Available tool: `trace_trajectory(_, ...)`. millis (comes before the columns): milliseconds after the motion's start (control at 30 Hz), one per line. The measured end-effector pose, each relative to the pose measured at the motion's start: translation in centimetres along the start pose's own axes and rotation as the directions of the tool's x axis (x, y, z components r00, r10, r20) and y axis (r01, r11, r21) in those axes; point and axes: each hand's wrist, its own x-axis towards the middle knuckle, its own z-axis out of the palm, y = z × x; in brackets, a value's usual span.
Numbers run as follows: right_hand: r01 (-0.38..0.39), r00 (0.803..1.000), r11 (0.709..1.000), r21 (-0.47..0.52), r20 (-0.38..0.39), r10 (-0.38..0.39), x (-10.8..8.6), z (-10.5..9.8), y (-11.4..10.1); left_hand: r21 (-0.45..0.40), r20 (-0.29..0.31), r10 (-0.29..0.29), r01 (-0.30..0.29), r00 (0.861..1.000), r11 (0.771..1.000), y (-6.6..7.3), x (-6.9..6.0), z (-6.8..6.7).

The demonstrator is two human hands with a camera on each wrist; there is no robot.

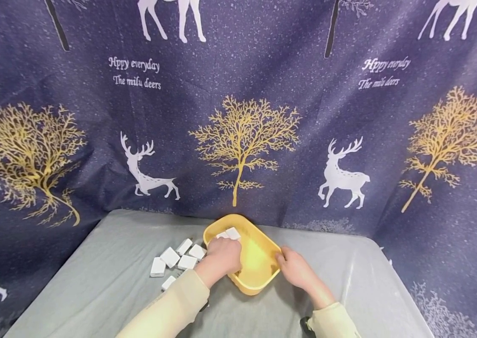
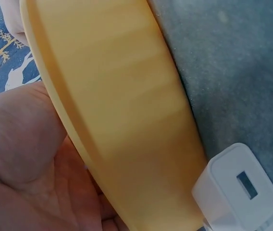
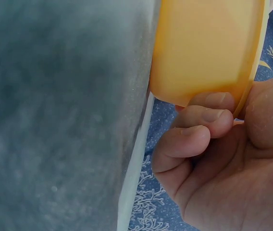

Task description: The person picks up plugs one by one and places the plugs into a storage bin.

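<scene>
A yellow plastic basin (image 1: pixel 259 234) stands on the grey-covered table. My right hand (image 1: pixel 297 268) grips its right rim, with the thumb over the rim and curled fingers (image 3: pixel 189 137) against the outer wall. My left hand (image 1: pixel 224 253) reaches over the left rim into the basin, beside white chargers (image 1: pixel 233 233) that lie inside. Its fingertips are hidden, so whether they hold a charger cannot be seen. Left of the basin lie several more white chargers (image 1: pixel 170 257). In the left wrist view, one charger (image 2: pixel 244 187) by the basin's outer wall shows a rectangular USB port.
The table's grey cloth (image 1: pixel 107 281) reaches back to a dark blue curtain (image 1: pixel 238 70) printed with deer and gold trees. One charger (image 1: pixel 168 282) lies close to the left forearm, nearer the front than the others.
</scene>
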Motion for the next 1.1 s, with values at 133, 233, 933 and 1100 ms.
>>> trace_trajectory(133, -0.003, 1.000, 1.000, 0.005, 0.001, 0.003, -0.07, -0.12, -0.22, 0.015, -0.003, 0.003, -0.003, 1.000, 1.000, -0.13, 0.06, -0.14)
trace_trajectory(233, -0.003, 1.000, 1.000, 0.005, -0.001, 0.003, -0.05, -0.10, -0.29, 0.016, -0.010, -0.002, 0.002, 1.000, 1.000, -0.33, 0.08, -0.08)
trace_trajectory(933, 0.007, 1.000, 1.000, -0.001, -0.001, -0.007, -0.05, -0.06, -0.17, 0.018, -0.003, -0.019, 0.019, 1.000, 1.000, -0.79, 0.26, 0.13)
trace_trajectory(1100, 0.002, 1.000, 1.000, 0.005, 0.002, -0.002, -0.05, -0.08, -0.20, 0.002, -0.035, -0.007, 0.007, 0.999, 1.000, -1.01, 0.19, 0.32)
